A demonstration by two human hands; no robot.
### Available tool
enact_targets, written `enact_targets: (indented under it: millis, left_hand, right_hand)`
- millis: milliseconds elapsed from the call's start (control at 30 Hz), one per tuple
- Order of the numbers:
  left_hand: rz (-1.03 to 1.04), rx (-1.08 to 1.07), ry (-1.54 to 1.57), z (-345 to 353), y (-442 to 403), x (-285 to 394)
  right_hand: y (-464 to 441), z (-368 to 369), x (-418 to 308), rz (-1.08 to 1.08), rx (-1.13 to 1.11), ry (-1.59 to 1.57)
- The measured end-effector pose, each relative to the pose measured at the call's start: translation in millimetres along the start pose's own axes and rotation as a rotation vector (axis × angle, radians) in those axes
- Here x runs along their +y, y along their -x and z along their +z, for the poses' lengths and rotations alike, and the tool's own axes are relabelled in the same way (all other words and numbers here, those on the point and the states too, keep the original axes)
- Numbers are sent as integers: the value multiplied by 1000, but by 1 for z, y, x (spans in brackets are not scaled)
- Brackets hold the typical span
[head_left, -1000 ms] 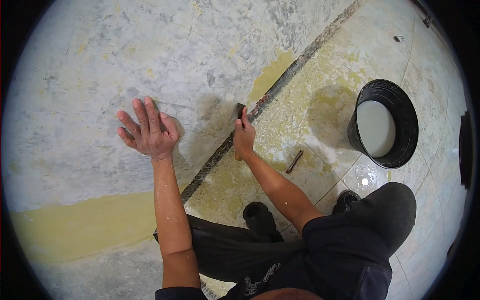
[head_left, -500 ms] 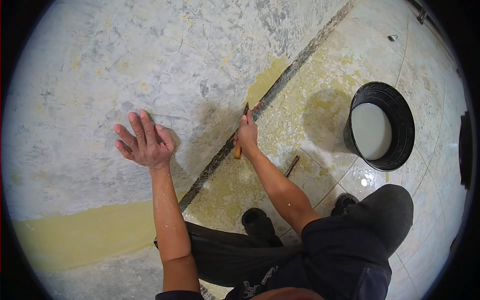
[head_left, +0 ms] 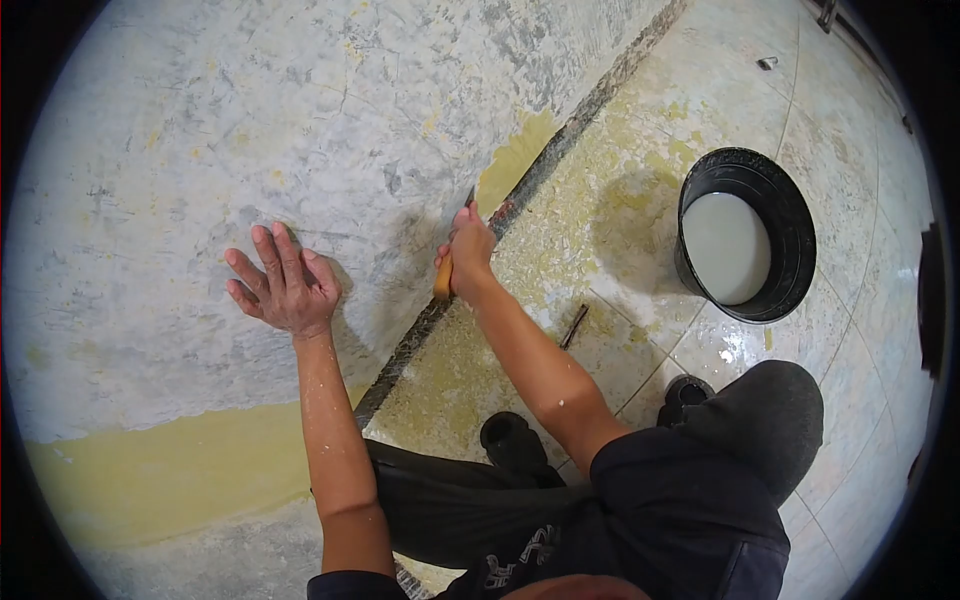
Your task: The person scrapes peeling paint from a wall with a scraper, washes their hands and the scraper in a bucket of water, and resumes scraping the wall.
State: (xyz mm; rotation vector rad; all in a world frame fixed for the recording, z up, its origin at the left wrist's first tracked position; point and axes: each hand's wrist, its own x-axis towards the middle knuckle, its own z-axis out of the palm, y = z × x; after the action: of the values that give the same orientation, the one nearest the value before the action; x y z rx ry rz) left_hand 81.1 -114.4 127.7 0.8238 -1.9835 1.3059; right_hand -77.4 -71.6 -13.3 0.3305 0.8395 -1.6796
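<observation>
My left hand [head_left: 288, 290] rests on the grey, scraped wall [head_left: 150, 250], palm down with its fingers spread. My right hand [head_left: 468, 252] grips the orange-brown handle of a scraper [head_left: 443, 280] beside the line where wall and floor meet. The scraper's narrow dark blade points up at the lower end of a yellow paint patch [head_left: 515, 160]; fingers hide part of the tool, and I cannot tell whether the blade touches the wall.
A black bucket [head_left: 690, 265] of cloudy whitish liquid stands on the tiled floor to the right. Yellow and white flakes [head_left: 560, 215] cover the floor along the wall. A thin dark tool [head_left: 575, 327] lies between the bucket and my right forearm. Lower left, a yellow band [head_left: 170, 470] crosses the wall.
My right hand has shifted slightly left and up with the scraper, its wrist turned a little. My left hand stays at the same spot on the wall. The whole view has slid slightly.
</observation>
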Motion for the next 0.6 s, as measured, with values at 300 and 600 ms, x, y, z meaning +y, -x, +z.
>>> enact_targets:
  millis: [300,600]
  left_hand:
    - [-12,-6,-4,1,-3,1]
    - [1,3,-1,-3,-4,2]
  right_hand:
    - [-10,-4,5,33,-3,17]
    - [-17,-20,17,103,7,17]
